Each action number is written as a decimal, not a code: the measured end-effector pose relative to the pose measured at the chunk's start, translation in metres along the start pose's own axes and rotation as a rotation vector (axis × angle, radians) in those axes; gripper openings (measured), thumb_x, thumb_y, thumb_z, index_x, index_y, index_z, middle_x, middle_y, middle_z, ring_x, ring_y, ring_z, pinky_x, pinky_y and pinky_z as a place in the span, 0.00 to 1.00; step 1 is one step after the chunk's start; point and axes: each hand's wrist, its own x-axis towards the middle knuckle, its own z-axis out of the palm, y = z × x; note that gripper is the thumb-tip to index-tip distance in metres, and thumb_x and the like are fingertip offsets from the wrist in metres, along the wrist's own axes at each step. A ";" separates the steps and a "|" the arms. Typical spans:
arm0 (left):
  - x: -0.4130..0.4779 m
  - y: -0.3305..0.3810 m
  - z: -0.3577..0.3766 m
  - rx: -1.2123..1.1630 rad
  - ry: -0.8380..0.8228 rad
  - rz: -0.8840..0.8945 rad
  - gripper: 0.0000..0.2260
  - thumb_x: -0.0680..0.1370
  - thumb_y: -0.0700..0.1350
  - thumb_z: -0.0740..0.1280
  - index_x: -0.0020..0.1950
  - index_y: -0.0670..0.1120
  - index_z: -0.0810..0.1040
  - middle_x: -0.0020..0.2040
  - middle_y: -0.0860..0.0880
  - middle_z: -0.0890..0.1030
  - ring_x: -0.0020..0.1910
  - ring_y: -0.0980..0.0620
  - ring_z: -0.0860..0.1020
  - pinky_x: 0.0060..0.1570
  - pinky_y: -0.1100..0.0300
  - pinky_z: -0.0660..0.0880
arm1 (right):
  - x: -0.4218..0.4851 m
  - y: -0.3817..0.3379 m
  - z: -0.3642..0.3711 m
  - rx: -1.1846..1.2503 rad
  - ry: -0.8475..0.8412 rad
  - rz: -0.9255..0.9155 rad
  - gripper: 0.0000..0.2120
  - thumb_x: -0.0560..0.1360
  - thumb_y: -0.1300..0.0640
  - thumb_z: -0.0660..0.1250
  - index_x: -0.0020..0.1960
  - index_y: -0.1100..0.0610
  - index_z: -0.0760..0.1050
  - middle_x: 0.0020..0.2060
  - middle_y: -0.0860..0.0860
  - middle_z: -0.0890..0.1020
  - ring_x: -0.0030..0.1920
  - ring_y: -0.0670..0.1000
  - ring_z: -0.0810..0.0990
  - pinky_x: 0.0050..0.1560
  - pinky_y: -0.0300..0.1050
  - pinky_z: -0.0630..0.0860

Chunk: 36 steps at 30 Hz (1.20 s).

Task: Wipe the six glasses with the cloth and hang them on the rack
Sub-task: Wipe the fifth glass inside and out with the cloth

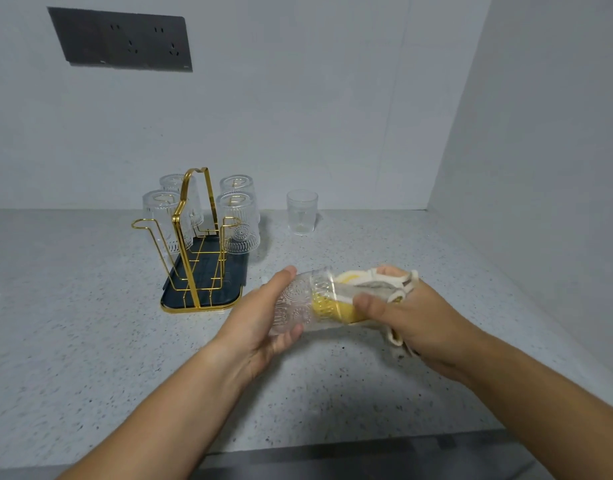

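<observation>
My left hand (260, 323) grips the base end of a clear patterned glass (298, 303) held sideways above the counter. My right hand (409, 317) holds a yellow and white cloth (371, 289), part of which is pushed into the glass's mouth. The gold wire rack (191, 237) stands on a dark tray (208, 292) at the left. Several glasses hang upside down on it, two on the left (161, 216) and two on the right (239, 220). The two front hooks are bare. Another glass (301, 212) stands upright on the counter near the back wall.
The speckled grey counter (90, 341) runs to a wall at the back and a side wall on the right. A dark socket panel (121, 39) is on the back wall. The counter's front edge lies below my forearms.
</observation>
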 end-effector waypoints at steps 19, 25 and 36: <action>-0.001 -0.009 0.009 -0.029 0.042 0.225 0.19 0.79 0.55 0.72 0.60 0.41 0.78 0.40 0.49 0.88 0.36 0.51 0.86 0.33 0.55 0.80 | -0.011 0.006 0.018 0.175 -0.036 -0.082 0.42 0.70 0.21 0.55 0.61 0.55 0.79 0.56 0.53 0.85 0.57 0.52 0.84 0.59 0.49 0.78; 0.002 -0.012 0.009 -0.081 0.021 0.194 0.33 0.71 0.60 0.76 0.66 0.37 0.79 0.60 0.34 0.84 0.57 0.33 0.84 0.54 0.40 0.80 | -0.009 -0.010 0.007 -0.021 -0.014 -0.102 0.11 0.81 0.56 0.64 0.54 0.50 0.85 0.51 0.44 0.88 0.53 0.41 0.85 0.53 0.35 0.79; -0.008 -0.014 0.016 -0.067 0.015 0.300 0.17 0.78 0.52 0.72 0.59 0.41 0.75 0.45 0.42 0.84 0.40 0.47 0.85 0.40 0.53 0.81 | -0.006 0.007 0.021 -0.138 0.105 -0.157 0.05 0.81 0.54 0.69 0.55 0.51 0.81 0.47 0.48 0.87 0.47 0.45 0.86 0.45 0.37 0.80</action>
